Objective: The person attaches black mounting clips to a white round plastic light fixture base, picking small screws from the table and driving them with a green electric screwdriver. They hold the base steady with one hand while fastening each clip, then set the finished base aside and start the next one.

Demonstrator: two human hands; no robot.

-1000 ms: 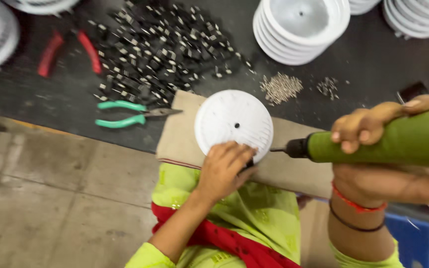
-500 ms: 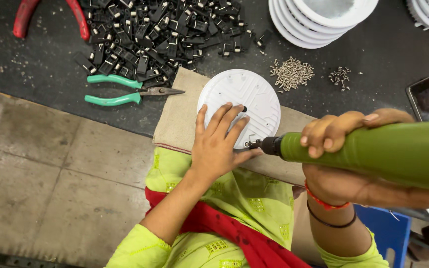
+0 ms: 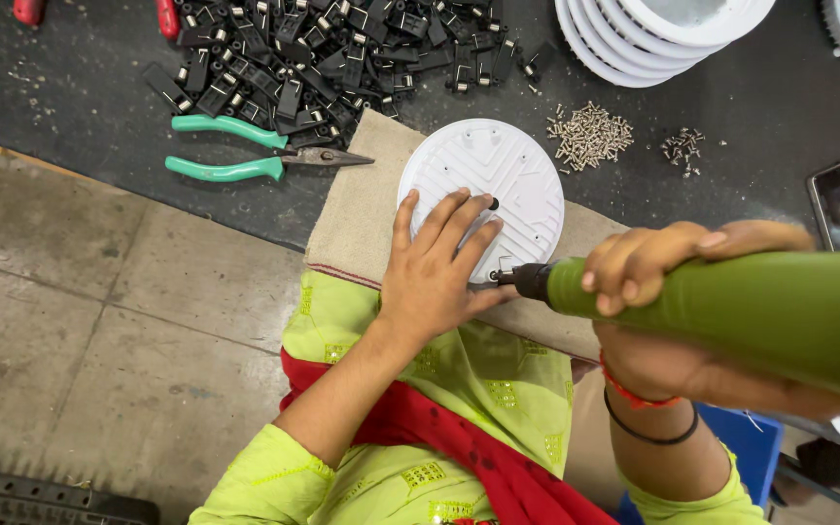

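Head view: left hand [image 3: 437,267] lies flat, fingers spread, pinning white disc [image 3: 483,194] on cloth pad [image 3: 357,209]; right hand [image 3: 668,262] is wrapped around green driver [image 3: 731,311], tip at disc rim.

The person wore a lime-green top with short sleeves and small woven motifs, a red scarf [image 3: 459,457] across the lap, and red and black wrist bands [image 3: 648,413] at lower right.
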